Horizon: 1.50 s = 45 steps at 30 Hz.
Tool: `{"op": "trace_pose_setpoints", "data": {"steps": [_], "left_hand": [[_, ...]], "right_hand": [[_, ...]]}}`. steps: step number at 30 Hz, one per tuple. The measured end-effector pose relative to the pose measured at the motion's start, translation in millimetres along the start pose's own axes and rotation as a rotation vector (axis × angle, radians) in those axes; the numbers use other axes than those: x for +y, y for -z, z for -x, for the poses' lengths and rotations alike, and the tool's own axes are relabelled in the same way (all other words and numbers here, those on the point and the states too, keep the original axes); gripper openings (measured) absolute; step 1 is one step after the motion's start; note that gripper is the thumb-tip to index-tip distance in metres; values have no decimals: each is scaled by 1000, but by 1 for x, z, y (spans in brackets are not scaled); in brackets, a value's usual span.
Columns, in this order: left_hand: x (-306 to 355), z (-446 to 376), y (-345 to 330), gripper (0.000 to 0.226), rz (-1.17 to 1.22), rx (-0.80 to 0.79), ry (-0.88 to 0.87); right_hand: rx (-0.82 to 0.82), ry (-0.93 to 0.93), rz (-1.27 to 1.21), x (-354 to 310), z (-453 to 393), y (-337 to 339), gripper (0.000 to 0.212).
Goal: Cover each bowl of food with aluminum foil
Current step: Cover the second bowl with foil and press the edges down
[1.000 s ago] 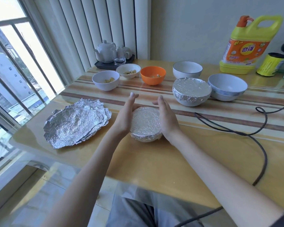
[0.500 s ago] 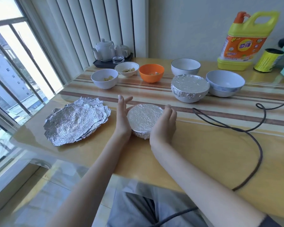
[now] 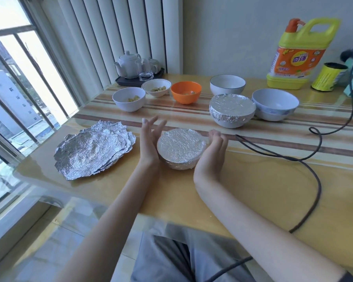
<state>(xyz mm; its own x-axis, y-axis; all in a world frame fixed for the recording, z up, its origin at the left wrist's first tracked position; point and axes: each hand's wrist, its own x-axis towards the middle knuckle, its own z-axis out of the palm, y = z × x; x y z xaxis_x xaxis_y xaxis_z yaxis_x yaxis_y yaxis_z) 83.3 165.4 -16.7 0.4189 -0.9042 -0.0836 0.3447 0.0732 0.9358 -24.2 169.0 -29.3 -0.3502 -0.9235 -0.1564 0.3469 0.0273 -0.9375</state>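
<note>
Change since earlier frames: both hands have drawn back from the rim of the near foil-covered bowl (image 3: 180, 148); the left fingers, formerly along its side, now splay up and away, and the right palm has turned outward.
Left hand (image 3: 149, 144): spread, fingers straight and fanned upward, heel of the palm against the bowl's left side; holds nothing.
Right hand (image 3: 211, 151): fingers together, nearly straight with tips slightly curled, edge of the palm against the bowl's right side; holds nothing.
Task item position: the near foil-covered bowl sits on the table (image 3: 263, 190) between the two hands, foil drawn smooth over the top and tucked below the rim.
Second covered bowl (image 3: 231, 109): farther back and to the right, well apart from the hands, touching or just beside a large white bowl (image 3: 275, 106).
Foil stack (image 3: 94, 151): loose crumpled sheets lying flat, left of the left hand, apart from it.
Uncovered bowls: a white bowl (image 3: 128, 98) and a small white bowl (image 3: 156, 87), both with food; an orange bowl (image 3: 185, 92); a dark-rimmed white bowl (image 3: 227, 84).
Obstruction: a dark cable (image 3: 273, 154) loops across the table right of the right hand.
Background: tea set on tray (image 3: 138, 68), yellow detergent jug (image 3: 293, 55), yellow-and-black spool (image 3: 329, 76).
Count: two bowls covered, five uncovered.
</note>
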Motion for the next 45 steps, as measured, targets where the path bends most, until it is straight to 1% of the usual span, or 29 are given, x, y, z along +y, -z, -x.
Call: {"op": "trace_pose_setpoints", "data": {"steps": [2, 4, 7, 9, 11, 13, 15, 17, 18, 19, 20, 21, 22, 23, 24, 25, 27, 28, 30, 32, 35, 37, 39, 42, 45], "left_hand": [[4, -4, -2, 68, -104, -138, 22], [3, -7, -1, 75, -145, -218, 63], [-1, -12, 0, 77, -182, -217, 53], [-3, -11, -4, 78, -229, -189, 20], [-8, -10, -7, 77, -269, -144, 13], [-12, -7, -7, 71, -296, -112, 4], [-14, -4, -5, 64, -306, -108, -19], [-13, -5, -2, 63, -328, -152, -27], [-11, -5, 3, 65, -330, -201, -25], [-8, -4, 10, 70, -330, -259, -24], [-5, -4, 17, 82, -333, -303, -35], [-1, -6, 27, 96, -386, -357, -81], [5, -7, 37, 104, -511, -429, -163], [14, -5, 41, 108, -679, -516, -253], [23, -5, 40, 111, -903, -597, -332], [31, -6, 34, 117, -1135, -671, -391], [44, -8, 9, 131, -1477, -803, -410], [44, -11, -6, 134, -1598, -858, -384], [39, -14, -28, 135, -1765, -911, -300], [32, -17, -36, 130, -1848, -909, -218], [28, -17, -37, 114, -1817, -908, -170], [31, -17, -38, 108, -1807, -910, -167], [35, -18, -40, 108, -1843, -933, -156], [40, -20, -43, 116, -1920, -990, -137], [41, -22, -44, 143, -2024, -1023, -128]], "right_hand": [[11, -30, 8, 2, 9, -9, 29], [55, -42, 18, 4, 11, -17, 21], [111, -2, 59, 6, 9, -21, 12], [98, 18, 93, 3, 3, -21, 16], [29, 18, 126, 0, -10, -15, 26], [-109, 14, 218, -3, -23, -7, 39], [-231, 41, 297, -3, -30, -1, 46], [-306, 32, 322, -5, -32, 1, 55], [-347, 12, 307, -8, -33, 3, 61], [-373, -1, 283, -10, -36, 6, 63], [-379, 10, 278, -14, -39, 13, 59], [-365, 30, 293, -18, -43, 21, 50], [-343, 68, 335, -21, -48, 32, 37], [-330, 97, 372, -24, -51, 44, 24], [-342, 112, 409, -25, -52, 55, 23], [-379, 131, 462, -26, -51, 63, 33], [-477, 157, 604, -26, -45, 72, 48], [-517, 151, 637, -24, -43, 73, 52], [-592, 85, 589, -23, -39, 72, 55], [-683, 69, 524, -23, -37, 70, 57], [-805, 87, 453, -26, -37, 69, 45], [-799, 96, 443, -29, -40, 69, 41], [-781, 90, 426, -30, -43, 70, 36], [-785, 70, 390, -28, -45, 73, 35], [-826, 34, 367, -21, -42, 77, 44]]}}
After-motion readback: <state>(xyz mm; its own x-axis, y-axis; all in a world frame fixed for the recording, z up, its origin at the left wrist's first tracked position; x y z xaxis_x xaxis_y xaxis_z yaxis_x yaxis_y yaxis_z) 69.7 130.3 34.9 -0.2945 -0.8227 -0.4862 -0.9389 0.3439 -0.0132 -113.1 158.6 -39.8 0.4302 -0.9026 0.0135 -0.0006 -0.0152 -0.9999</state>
